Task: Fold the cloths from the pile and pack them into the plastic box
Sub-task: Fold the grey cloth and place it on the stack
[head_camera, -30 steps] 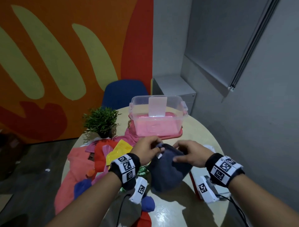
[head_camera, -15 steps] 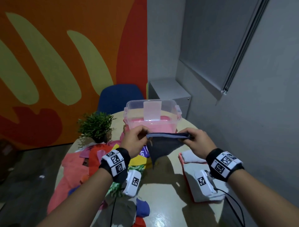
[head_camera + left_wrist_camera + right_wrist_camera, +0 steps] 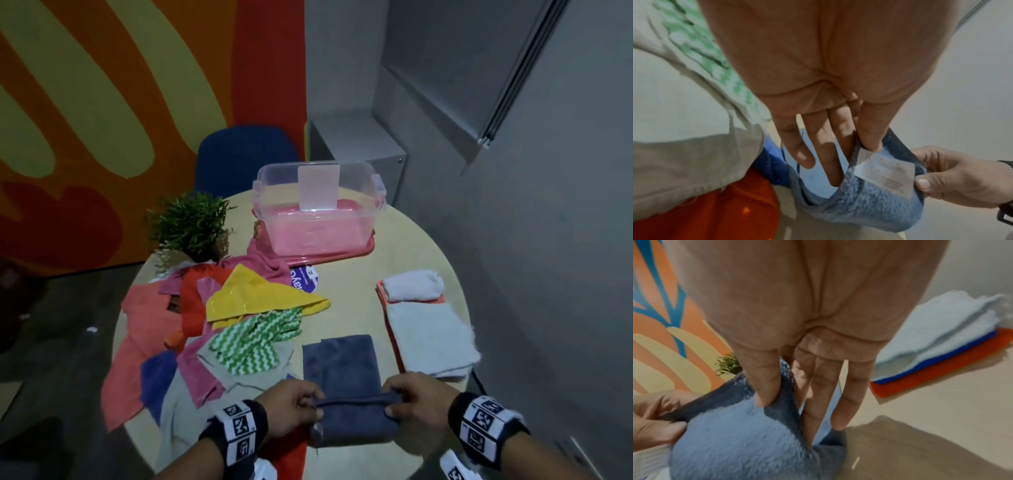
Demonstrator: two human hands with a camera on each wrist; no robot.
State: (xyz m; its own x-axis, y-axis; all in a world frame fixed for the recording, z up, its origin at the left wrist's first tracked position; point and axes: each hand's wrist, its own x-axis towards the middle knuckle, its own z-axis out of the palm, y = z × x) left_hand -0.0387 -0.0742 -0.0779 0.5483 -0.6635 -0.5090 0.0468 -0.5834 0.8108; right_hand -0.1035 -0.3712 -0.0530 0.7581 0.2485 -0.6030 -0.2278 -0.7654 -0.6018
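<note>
A blue-grey cloth (image 3: 342, 366) lies spread on the round table (image 3: 349, 284) near its front edge, with its near edge lifted. My left hand (image 3: 294, 407) pinches the left near corner, where a white label (image 3: 884, 172) shows. My right hand (image 3: 411, 401) pinches the right near corner (image 3: 777, 399) between thumb and fingers. The loose pile of cloths (image 3: 219, 325), yellow, green zigzag, pink, orange and beige, covers the table's left side. The clear plastic box (image 3: 318, 212) stands at the far side with pink inside.
A stack of folded cloths (image 3: 431, 339), pale grey on top with blue and orange beneath, lies at the right. A small potted plant (image 3: 191, 226) stands at the back left. A blue chair (image 3: 243, 154) and a grey cabinet (image 3: 356, 144) are behind the table.
Both hands have brought the blue-grey cloth down from the air in front of the box and towards me; most of it now lies flat on the table.
</note>
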